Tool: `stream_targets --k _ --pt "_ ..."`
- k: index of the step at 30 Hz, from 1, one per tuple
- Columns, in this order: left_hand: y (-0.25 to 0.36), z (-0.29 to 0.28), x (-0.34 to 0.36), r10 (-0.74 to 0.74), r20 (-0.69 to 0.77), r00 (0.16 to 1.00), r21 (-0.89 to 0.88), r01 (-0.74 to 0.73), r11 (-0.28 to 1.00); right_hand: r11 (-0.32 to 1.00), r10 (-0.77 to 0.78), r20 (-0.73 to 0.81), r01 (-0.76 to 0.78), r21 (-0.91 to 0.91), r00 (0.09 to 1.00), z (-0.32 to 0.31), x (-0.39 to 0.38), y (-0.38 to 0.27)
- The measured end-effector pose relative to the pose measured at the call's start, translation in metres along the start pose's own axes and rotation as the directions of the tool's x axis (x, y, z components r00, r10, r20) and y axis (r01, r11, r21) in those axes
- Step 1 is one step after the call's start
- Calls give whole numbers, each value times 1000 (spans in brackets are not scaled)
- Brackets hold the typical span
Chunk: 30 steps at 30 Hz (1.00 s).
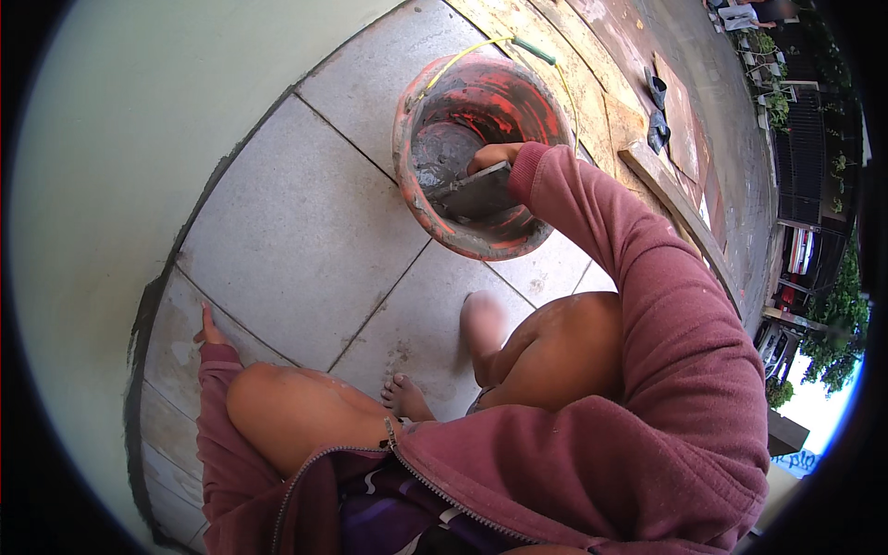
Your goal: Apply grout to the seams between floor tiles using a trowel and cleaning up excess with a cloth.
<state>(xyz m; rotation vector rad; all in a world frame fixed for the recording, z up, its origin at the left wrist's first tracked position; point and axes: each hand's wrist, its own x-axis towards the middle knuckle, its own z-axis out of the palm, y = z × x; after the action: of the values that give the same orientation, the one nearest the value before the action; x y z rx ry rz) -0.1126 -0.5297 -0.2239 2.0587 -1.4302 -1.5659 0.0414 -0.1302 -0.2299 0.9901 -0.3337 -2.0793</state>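
My right hand [495, 157], the cuff of its maroon sleeve [592, 199] close behind, reaches over the rim of a round bucket [401, 139]. The grip is narrow: my fingers are closed on a flat, dark grey tool [483, 192], whose handle, if it has any, is hidden from this angle. The tool lies within the bucket's mouth, toward the side nearer to me, its face smeared with grey paste. Beyond it, a wet-looking grey mix [444, 153] covers the bucket's bottom; red shows through streaks on the inner wall. A yellow wire handle with 1 green grip [534, 50] arches at the far rim.

My left hand [212, 328] is low at the left, well apart from the bucket, with its fingers extended and the grip wide. It is near the pale wall [129, 157] and over the grey floor tiles [287, 231]; I cannot tell whether it touches either. A dark band [141, 319] follows the foot of the wall.

Between my hands are my 2 bare knees, and 2 bare feet [407, 398] rest on the tiles. To the right of the bucket lie a wooden plank [671, 196] and 2 dark sandals [658, 111].
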Motion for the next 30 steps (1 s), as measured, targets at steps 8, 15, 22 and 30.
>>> stream_targets --k 8,15,22,30 --pt "-19 -20 -11 67 -237 969 452 48 891 695 -51 56 75 -715 997 336 -39 -165" --pt "51 16 -86 -119 -237 964 647 248 721 -370 101 -163 -115 -922 982 550 71 -91" --pt "62 30 -85 -113 -89 990 684 143 715 -438 -214 4 -93 -894 977 452 230 -36" --pt "59 -13 -83 -248 -161 955 686 289 667 -894 222 327 325 -308 919 376 296 11"
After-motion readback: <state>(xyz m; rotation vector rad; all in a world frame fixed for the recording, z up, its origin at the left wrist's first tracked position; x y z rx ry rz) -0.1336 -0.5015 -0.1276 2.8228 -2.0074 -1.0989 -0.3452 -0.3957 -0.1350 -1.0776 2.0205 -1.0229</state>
